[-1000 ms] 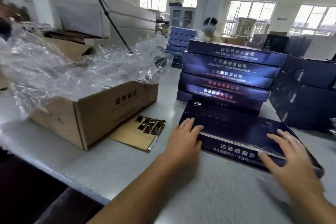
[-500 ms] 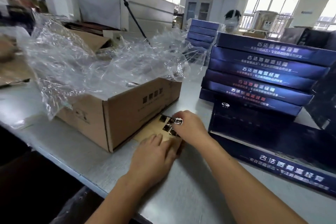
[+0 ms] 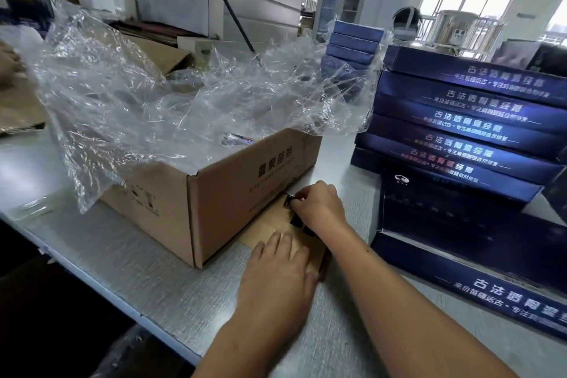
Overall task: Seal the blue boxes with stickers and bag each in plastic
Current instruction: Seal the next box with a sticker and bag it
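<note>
A tan sticker sheet [image 3: 270,225] with dark square stickers lies on the table beside the cardboard box. My left hand [image 3: 277,279] lies flat on the sheet's near end, fingers apart. My right hand [image 3: 319,207] pinches a dark sticker [image 3: 291,196] at the sheet's far end, its edge lifted. A flat blue box [image 3: 454,248] lies to the right of my hands. Behind it stands a stack of blue boxes [image 3: 466,126].
An open cardboard box [image 3: 221,193] full of crumpled clear plastic bags [image 3: 159,101] stands left of my hands. More blue boxes [image 3: 352,43] are stacked further back. A person [image 3: 405,23] sits behind the stack. The table's front edge [image 3: 92,273] runs diagonally at lower left.
Both hands left the flat blue box and moved left to the sticker sheet. My left hand now presses the sheet while my right pinches a sticker.
</note>
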